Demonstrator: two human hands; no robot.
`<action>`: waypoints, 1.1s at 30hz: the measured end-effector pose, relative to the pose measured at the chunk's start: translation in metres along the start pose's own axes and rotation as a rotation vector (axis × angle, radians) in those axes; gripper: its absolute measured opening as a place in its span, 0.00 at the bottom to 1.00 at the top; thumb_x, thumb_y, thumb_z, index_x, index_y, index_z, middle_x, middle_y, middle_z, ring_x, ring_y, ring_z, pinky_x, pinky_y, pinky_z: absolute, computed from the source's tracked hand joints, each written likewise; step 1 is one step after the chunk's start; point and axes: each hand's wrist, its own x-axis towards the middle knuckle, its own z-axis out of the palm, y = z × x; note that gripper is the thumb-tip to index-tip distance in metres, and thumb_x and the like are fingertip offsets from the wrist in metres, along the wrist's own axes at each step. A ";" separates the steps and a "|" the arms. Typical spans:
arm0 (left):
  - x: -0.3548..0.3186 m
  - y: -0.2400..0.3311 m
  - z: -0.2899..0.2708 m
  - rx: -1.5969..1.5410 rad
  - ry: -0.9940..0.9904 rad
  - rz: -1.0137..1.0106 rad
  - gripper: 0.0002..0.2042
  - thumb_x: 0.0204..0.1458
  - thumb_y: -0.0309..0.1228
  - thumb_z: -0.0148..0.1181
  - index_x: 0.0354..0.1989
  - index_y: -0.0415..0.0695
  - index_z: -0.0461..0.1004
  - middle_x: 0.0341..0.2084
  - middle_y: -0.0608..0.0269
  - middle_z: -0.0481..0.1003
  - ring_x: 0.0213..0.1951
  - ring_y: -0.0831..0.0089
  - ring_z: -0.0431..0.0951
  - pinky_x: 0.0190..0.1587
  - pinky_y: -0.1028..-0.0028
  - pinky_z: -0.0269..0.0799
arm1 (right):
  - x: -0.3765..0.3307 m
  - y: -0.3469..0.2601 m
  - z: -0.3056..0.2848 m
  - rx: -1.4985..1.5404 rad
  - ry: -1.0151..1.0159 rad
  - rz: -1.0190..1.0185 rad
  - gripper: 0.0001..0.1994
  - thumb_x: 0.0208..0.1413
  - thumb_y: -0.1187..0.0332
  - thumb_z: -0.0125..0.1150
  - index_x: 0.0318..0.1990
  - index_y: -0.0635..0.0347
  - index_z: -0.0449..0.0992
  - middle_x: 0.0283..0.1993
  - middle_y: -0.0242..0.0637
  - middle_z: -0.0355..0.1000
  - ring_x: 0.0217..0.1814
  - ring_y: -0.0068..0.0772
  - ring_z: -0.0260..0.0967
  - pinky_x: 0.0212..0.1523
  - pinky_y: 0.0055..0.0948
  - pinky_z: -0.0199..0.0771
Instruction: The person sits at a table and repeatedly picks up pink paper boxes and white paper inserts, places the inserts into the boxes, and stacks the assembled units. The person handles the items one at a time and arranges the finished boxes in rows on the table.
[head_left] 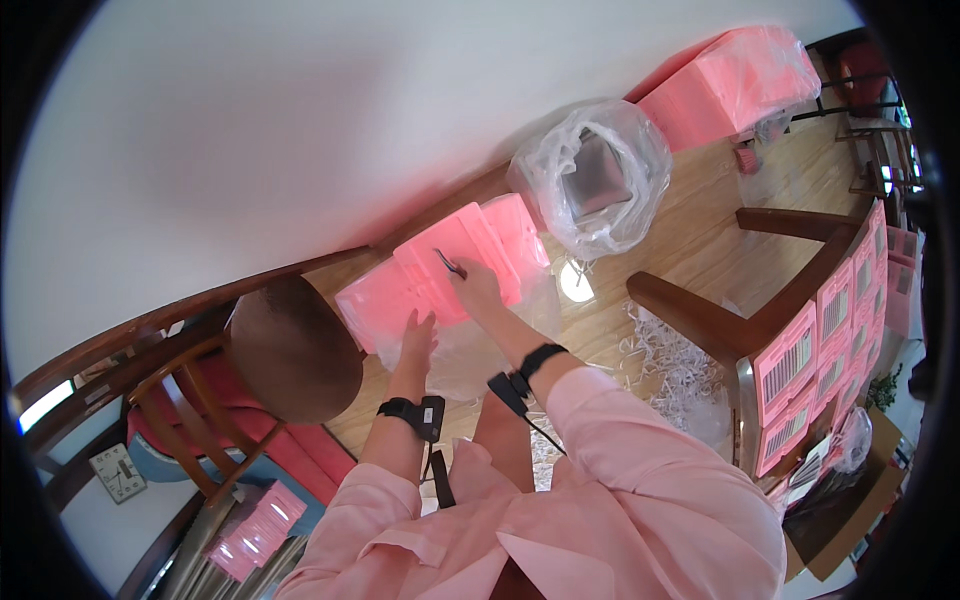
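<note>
My right hand (477,287) grips a slim dark tool (446,260); its exact kind is too small to make out. It is held over a stack of flat pink sheets or boards (440,244) low in front of me. Just left of it, my left hand (419,338) has its fingers apart at the stack's near side and holds nothing. Clear plastic wrap (470,355) lies bunched around the base of the stack.
Behind the stack to the right stands a bin with a clear plastic liner (625,210), then wrapped pink sheets (720,90) by the wall. A brown stool (293,350) is at left. White paper strips (670,365) litter the floor beside a wooden table (785,300) bearing pink sheets.
</note>
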 end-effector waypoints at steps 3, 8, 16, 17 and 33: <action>-0.016 -0.007 -0.006 -0.057 -0.043 -0.022 0.44 0.60 0.45 0.61 0.78 0.51 0.39 0.67 0.48 0.63 0.64 0.50 0.67 0.64 0.54 0.63 | -0.001 0.004 0.010 -0.108 0.298 -0.224 0.18 0.57 0.66 0.62 0.54 0.61 0.78 0.46 0.49 0.79 0.52 0.49 0.78 0.53 0.38 0.76; -0.029 -0.023 -0.002 -0.010 -0.082 0.025 0.42 0.62 0.45 0.60 0.78 0.49 0.40 0.65 0.49 0.65 0.61 0.52 0.69 0.63 0.54 0.63 | -0.086 0.084 -0.060 -0.247 -0.023 -0.163 0.16 0.58 0.61 0.61 0.49 0.59 0.80 0.42 0.46 0.80 0.47 0.51 0.78 0.50 0.42 0.77; -0.078 -0.063 0.021 0.010 -0.116 0.014 0.29 0.64 0.43 0.54 0.71 0.49 0.57 0.59 0.54 0.71 0.54 0.56 0.73 0.55 0.60 0.70 | -0.351 0.275 -0.244 -0.348 0.001 0.502 0.20 0.53 0.51 0.64 0.43 0.57 0.84 0.46 0.48 0.80 0.50 0.52 0.77 0.52 0.43 0.77; -0.093 -0.065 0.030 0.008 -0.084 -0.014 0.28 0.65 0.44 0.53 0.71 0.49 0.57 0.60 0.53 0.71 0.54 0.56 0.72 0.55 0.60 0.70 | -0.383 0.292 -0.262 -0.321 0.030 0.572 0.20 0.53 0.51 0.64 0.42 0.57 0.84 0.46 0.48 0.80 0.51 0.52 0.77 0.53 0.43 0.76; -0.473 -0.224 0.489 0.771 -0.841 0.579 0.10 0.66 0.38 0.55 0.46 0.46 0.77 0.26 0.69 0.75 0.27 0.81 0.75 0.31 0.83 0.72 | -0.779 0.386 -0.492 0.695 0.468 0.386 0.14 0.62 0.61 0.59 0.40 0.63 0.82 0.31 0.36 0.80 0.29 0.26 0.77 0.33 0.27 0.78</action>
